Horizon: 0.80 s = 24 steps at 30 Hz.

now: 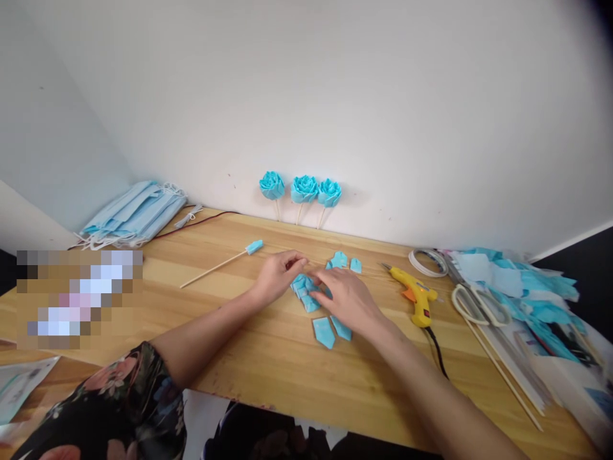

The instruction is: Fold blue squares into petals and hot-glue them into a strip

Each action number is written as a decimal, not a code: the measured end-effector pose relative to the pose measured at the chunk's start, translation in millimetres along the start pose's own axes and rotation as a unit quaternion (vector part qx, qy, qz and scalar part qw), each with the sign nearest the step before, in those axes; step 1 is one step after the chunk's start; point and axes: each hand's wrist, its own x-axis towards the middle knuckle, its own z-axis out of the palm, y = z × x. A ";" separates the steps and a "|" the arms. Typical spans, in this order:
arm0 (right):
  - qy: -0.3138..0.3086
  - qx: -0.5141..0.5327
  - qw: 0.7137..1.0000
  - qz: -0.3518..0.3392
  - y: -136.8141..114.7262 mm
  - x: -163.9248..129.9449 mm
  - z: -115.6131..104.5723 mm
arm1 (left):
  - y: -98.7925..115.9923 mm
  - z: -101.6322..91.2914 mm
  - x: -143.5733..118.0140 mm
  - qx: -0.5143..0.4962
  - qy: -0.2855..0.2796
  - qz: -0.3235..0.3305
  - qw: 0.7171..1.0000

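Note:
My left hand is at the far side of a small pile of blue folded fabric petals, thumb and fingertips pressed together. What it pinches, if anything, I cannot make out. My right hand reaches over the same pile from the right, fingers bent and thumb held apart, hiding part of the petals. Loose cut blue pieces lie just below it, and several more small blue pieces lie beyond it. A wooden stick with a rolled blue tip rests left of my hands.
Three blue fabric roses on sticks lean against the wall. Face masks are stacked at the back left. A yellow glue gun, scissors, a tape roll and blue scraps lie on the right.

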 end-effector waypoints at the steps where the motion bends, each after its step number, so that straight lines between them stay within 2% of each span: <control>1: -0.007 -0.012 1.000 0.001 -3.0 2.6 1.1 | -1.3 0.6 -0.2 0.007 -0.004 0.001 1.000; 5: 0.002 -0.008 0.999 0.039 -2.9 7.9 6.1 | -4.3 2.7 -2.1 0.062 -0.022 0.009 0.998; 9: 0.044 0.114 0.984 0.129 11.3 8.5 5.1 | -4.5 3.3 -3.8 0.118 -0.028 0.016 0.993; 13: 0.097 0.205 0.959 0.173 28.1 -1.4 -11.5 | -3.5 2.3 -4.0 0.137 -0.037 0.016 0.990; 16: 0.118 0.161 0.960 0.196 36.6 -21.9 -30.0 | -1.5 1.5 -3.5 0.129 -0.032 0.023 0.991; 19: 0.110 0.107 0.967 0.203 41.3 -48.3 -40.1 | 1.8 0.7 -3.1 0.113 -0.008 0.061 0.992; 24: 0.052 0.132 0.976 0.165 51.1 -71.5 -32.3 | 4.6 -0.2 -3.3 0.101 -0.001 0.091 0.991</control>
